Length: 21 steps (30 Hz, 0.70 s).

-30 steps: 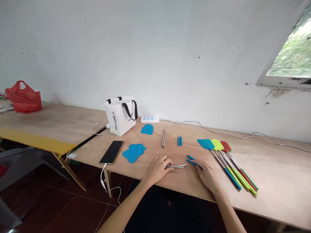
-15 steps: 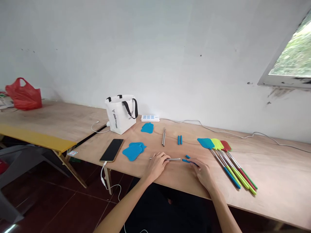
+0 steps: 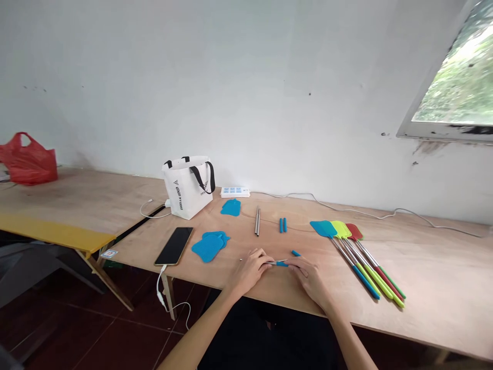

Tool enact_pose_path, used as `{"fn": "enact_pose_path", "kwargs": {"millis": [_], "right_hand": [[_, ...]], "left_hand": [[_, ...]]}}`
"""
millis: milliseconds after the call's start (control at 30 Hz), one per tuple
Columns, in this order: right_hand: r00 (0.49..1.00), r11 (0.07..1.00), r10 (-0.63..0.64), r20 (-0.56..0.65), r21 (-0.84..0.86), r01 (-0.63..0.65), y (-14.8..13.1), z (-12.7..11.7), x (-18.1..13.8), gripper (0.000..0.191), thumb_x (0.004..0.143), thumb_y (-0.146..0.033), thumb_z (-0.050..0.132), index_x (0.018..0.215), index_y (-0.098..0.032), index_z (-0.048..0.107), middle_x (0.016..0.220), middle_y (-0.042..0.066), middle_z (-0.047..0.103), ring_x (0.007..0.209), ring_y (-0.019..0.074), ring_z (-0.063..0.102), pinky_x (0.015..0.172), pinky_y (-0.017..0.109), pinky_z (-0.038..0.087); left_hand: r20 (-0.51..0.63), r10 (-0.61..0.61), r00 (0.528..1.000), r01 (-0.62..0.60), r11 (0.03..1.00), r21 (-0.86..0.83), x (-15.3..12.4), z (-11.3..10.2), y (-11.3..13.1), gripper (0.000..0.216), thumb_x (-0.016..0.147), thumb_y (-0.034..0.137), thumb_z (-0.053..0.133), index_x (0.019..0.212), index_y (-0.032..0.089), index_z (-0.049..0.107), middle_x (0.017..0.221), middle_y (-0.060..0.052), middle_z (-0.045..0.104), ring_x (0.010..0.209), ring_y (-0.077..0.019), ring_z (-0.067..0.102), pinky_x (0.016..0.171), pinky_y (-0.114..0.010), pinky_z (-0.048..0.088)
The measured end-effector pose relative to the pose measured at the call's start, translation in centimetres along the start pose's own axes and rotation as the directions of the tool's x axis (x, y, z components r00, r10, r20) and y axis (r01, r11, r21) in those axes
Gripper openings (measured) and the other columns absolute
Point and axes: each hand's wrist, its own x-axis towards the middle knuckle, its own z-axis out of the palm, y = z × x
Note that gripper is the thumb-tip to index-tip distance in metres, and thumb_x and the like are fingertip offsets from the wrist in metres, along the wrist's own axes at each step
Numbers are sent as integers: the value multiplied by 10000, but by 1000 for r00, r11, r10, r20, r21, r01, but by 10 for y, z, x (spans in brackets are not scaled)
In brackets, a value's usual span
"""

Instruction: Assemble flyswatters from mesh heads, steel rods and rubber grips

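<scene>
Near the front edge of the table, my left hand (image 3: pixel 248 271) is closed on a thin metal tube (image 3: pixel 271 262) lying crosswise. My right hand (image 3: pixel 308 278) grips a blue handle sleeve (image 3: pixel 282 264), mostly covered by the fingers. Tube and sleeve meet between the hands; whether the tube is inside the sleeve I cannot tell. Just beyond my right fingers lies another blue sleeve (image 3: pixel 296 253). Farther back are a pair of blue sleeves (image 3: pixel 283 225) and a pair of metal tubes (image 3: pixel 257 222). Blue fly swatter heads (image 3: pixel 208 247) lie left of my left hand.
Several finished fly swatters (image 3: pixel 356 257) in blue, yellow, red and green lie at the right. A phone (image 3: pixel 175 245) on a cable, a white bag (image 3: pixel 188 190) and a power strip (image 3: pixel 235 192) are at the left and back. Another blue swatter head (image 3: pixel 231 207) lies before the strip.
My right hand has moved left with the blue sleeve, closing the gap to the metal tube's end. The camera view has shifted slightly.
</scene>
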Motion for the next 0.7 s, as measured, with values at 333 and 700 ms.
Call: {"fn": "enact_pose_path", "kwargs": {"millis": [333,700], "right_hand": [[999,998,-22,-48,-63,19,-14,7,1,373,1018,-376,415,1137,-317,764,1107,40,766,1064,260,704,942,421,574],[971,916,53,-231,-376,-140,31,4,-5,385,1004,-385,397,1284,-304,649,1365,61,628,1288,284,552,1084,520,422]], "left_hand": [[-9,6,1000,-7,996,-84,3,0,3,217,1021,269,550,1130,295,735,1039,-18,650,1021,-182,619,930,-303,501],[-155,-114,981,138,978,158,0,-3,6,132,1041,294,489,1054,259,616,1122,-27,653,1072,-230,611,939,-393,423]]}}
